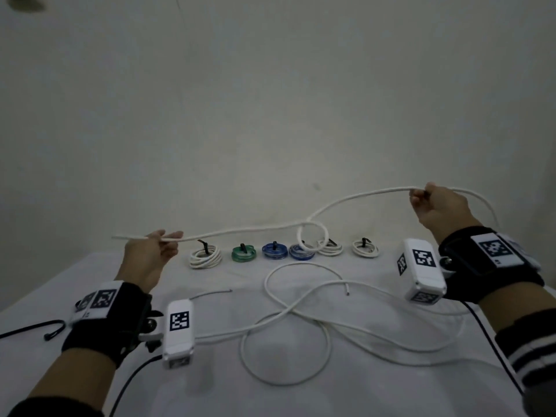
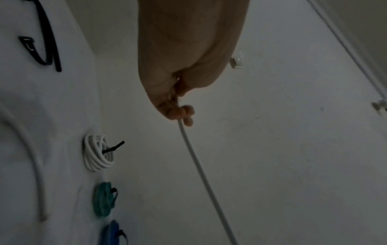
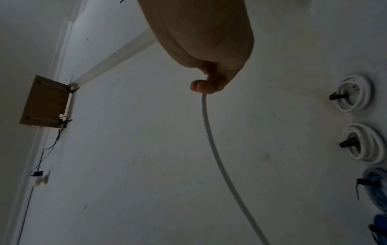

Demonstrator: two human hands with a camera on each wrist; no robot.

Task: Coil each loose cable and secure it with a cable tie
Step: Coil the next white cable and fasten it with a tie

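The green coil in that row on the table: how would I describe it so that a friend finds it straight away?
Look at the white table, where a row of six tied coils lies along the far edge by the wall. The green coil is second from the left, between a white coil and a blue coil. It is the only green one.

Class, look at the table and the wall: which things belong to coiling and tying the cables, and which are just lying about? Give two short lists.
Belongs to the job:
white cable, held by left hand and right hand
loose cable on the table
black tie
six tied coils

Just there:
white cloth
wooden shelf on the wall
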